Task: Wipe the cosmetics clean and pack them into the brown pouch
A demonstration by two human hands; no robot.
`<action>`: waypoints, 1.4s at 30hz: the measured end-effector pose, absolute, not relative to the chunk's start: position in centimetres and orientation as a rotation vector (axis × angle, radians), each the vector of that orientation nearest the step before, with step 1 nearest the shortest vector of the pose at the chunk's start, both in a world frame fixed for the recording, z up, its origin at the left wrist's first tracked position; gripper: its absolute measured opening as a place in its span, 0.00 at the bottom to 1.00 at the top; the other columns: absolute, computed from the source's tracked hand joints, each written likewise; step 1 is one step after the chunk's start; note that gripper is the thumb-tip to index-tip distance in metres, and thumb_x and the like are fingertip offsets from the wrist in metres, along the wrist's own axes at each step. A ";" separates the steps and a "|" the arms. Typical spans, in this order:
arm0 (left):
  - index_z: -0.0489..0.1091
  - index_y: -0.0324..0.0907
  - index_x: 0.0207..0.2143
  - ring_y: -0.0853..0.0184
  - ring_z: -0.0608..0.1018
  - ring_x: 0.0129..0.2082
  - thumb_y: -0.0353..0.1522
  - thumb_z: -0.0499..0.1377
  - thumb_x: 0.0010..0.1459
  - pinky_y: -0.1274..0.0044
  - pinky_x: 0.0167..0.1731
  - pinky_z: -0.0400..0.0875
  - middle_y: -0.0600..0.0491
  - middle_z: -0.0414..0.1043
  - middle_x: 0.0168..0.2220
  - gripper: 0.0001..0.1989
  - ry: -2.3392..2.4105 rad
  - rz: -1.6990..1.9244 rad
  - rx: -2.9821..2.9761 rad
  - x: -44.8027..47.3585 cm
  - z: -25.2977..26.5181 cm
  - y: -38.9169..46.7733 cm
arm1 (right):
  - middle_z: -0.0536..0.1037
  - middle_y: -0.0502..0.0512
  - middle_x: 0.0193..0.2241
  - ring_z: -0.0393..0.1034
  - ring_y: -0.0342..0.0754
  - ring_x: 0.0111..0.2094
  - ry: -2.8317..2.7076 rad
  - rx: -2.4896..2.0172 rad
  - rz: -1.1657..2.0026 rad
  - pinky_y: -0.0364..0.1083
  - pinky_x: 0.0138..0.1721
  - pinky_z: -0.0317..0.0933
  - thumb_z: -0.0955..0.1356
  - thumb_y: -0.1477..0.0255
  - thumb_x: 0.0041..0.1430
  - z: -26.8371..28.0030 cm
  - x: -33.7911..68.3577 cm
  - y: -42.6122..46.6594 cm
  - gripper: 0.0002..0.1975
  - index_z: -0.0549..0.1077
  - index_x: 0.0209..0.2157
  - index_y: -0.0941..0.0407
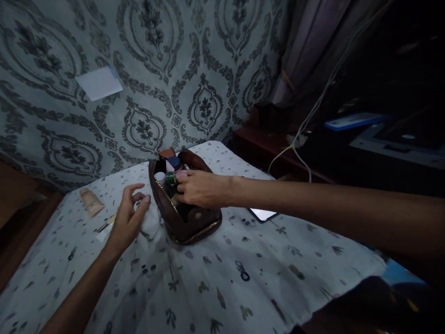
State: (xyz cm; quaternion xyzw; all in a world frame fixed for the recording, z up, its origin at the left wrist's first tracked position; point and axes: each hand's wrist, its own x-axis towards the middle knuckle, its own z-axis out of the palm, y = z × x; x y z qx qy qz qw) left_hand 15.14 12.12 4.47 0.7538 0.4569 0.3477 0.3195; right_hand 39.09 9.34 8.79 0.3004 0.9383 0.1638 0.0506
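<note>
A brown leather toiletry bag (pixel 194 229) stands unzipped on the patterned sheet. Inside it are a dark blue cap (pixel 174 162), a white cap (pixel 160 176) and a green-topped container (pixel 170 179). My right hand (pixel 205 189) reaches into the bag from the right, its fingers closed by a pinkish item (pixel 181 175); what they grip is partly hidden. Left of the bag, my left hand (pixel 130 211) hovers with curved fingers apart, holding nothing. A crumpled white cloth or tissue (pixel 151 222) lies between that hand and the bag.
At the left lie a beige squeeze tube (pixel 91 202) and a small slim item (pixel 103 226). A phone with a lit screen (pixel 263 214) rests under my right forearm. White cables (pixel 309 118) hang at the right. The patterned wall (pixel 205 106) rises behind the bed.
</note>
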 end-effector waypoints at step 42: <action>0.57 0.48 0.54 0.64 0.74 0.42 0.42 0.58 0.57 0.73 0.43 0.69 0.54 0.71 0.41 0.24 1.015 1.017 1.653 16.9 -0.8 11.9 | 0.80 0.62 0.41 0.76 0.55 0.42 2.916 1.558 -0.257 0.44 0.32 0.62 0.69 0.67 0.58 9.2 36.8 12.8 0.17 0.74 0.47 0.59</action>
